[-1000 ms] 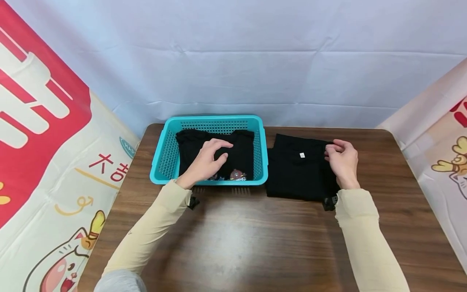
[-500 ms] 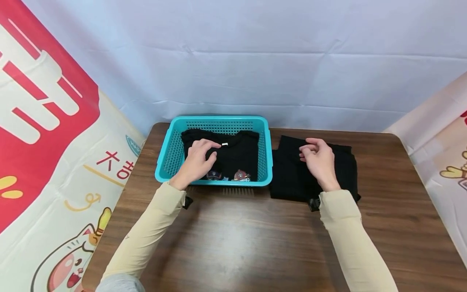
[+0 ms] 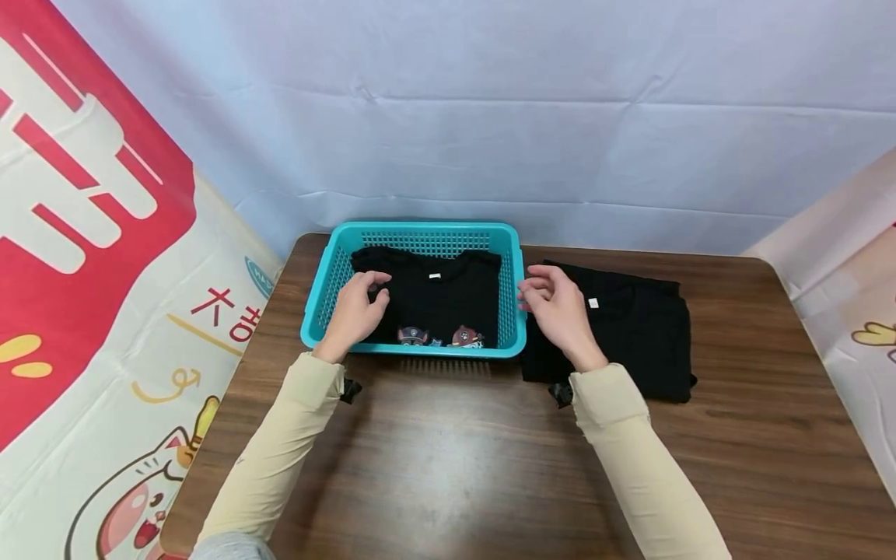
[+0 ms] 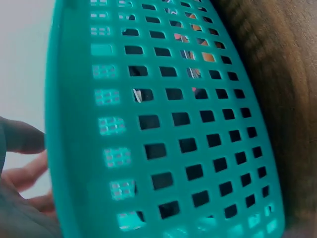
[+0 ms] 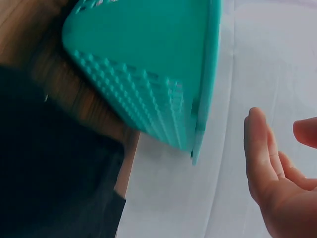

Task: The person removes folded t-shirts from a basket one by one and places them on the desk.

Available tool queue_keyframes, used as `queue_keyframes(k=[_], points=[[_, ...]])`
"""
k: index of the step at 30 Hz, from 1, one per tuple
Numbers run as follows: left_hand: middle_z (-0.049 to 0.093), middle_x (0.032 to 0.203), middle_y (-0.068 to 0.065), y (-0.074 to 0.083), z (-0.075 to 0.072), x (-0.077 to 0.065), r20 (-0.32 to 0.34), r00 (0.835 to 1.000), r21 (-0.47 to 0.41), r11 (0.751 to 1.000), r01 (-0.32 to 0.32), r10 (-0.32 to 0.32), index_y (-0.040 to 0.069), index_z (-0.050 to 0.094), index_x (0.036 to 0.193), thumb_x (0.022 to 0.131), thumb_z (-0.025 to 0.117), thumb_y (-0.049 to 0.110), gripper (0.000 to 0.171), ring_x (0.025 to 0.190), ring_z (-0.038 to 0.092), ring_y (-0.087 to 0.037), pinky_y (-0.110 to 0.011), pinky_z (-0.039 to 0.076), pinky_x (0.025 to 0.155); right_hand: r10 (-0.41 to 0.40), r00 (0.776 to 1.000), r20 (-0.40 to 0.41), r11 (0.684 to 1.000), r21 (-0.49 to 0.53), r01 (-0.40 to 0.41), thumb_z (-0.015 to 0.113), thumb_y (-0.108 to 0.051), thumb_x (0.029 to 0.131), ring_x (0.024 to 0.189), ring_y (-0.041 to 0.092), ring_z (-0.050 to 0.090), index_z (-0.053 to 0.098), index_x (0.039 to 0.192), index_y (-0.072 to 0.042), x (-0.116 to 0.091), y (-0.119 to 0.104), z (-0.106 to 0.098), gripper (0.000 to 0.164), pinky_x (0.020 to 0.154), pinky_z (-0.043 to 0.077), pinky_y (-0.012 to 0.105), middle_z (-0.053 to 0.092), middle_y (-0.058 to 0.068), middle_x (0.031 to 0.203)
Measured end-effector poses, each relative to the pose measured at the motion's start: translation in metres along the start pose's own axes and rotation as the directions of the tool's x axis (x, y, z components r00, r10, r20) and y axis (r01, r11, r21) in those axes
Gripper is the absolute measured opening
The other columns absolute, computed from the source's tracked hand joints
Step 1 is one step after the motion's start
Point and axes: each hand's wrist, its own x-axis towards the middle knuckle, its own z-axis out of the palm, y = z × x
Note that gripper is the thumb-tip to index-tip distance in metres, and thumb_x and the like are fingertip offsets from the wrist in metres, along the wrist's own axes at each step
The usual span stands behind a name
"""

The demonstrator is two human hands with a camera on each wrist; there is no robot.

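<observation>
A teal plastic basket stands at the back of the table. Inside it lies a folded black T-shirt with a white neck label and cartoon prints along its front. My left hand hovers over the basket's left part, fingers loosely bent and holding nothing. Close to the basket's right rim is my right hand, also holding nothing; in the right wrist view its fingers are extended apart from the basket wall. Right of the basket lie folded black garments, a white label showing; my right hand and wrist partly cover them.
The brown wooden table extends in front of the basket and to the right of the garments. A white cloth backdrop hangs behind, and a printed banner borders the left side.
My right hand has moved left from the garments' far right edge to the basket's right rim. My left hand has shifted left over the basket, uncovering the T-shirt's label and prints.
</observation>
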Motion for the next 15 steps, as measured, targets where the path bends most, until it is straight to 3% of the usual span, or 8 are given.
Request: queue_keyframes(k=[5,10,15], points=[[0.052,0.128,-0.019,-0.012,-0.003,0.0,0.019,0.997,0.064,0.996,0.068,-0.07,0.005,0.056,0.131,0.099,0.048,0.018,0.035,0.117,0.048,-0.035,-0.051,0.04,0.101,-0.055,0.996,0.07,0.994,-0.089,0.061,0.05,-0.017,0.099,0.105,0.027,0.064,0.045,0.138,-0.005,-0.001,-0.004,0.019,0.041,0.089,0.054,0.041,0.063,0.014,0.122],[0.05,0.132,-0.021,-0.021,-0.005,0.0,0.063,0.989,0.096,0.988,0.124,-0.13,0.003,0.052,0.134,0.099,0.049,0.02,0.039,0.12,0.046,-0.037,-0.053,0.039,0.103,-0.079,0.985,0.152,0.982,-0.159,0.103,0.05,-0.02,0.099,0.112,0.025,0.058,0.045,0.139,-0.007,-0.003,-0.003,0.038,0.042,0.093,0.05,0.042,0.059,0.013,0.127],[0.046,0.137,-0.024,-0.024,-0.003,0.001,0.161,0.962,0.175,0.965,0.194,-0.222,0.002,0.044,0.14,0.099,0.048,0.024,0.047,0.121,0.046,-0.037,-0.052,0.039,0.103,-0.091,0.975,0.202,0.963,-0.233,0.138,0.051,-0.019,0.099,0.113,0.025,0.056,0.045,0.138,-0.004,-0.001,-0.003,0.054,0.043,0.094,0.05,0.041,0.056,0.013,0.129]])
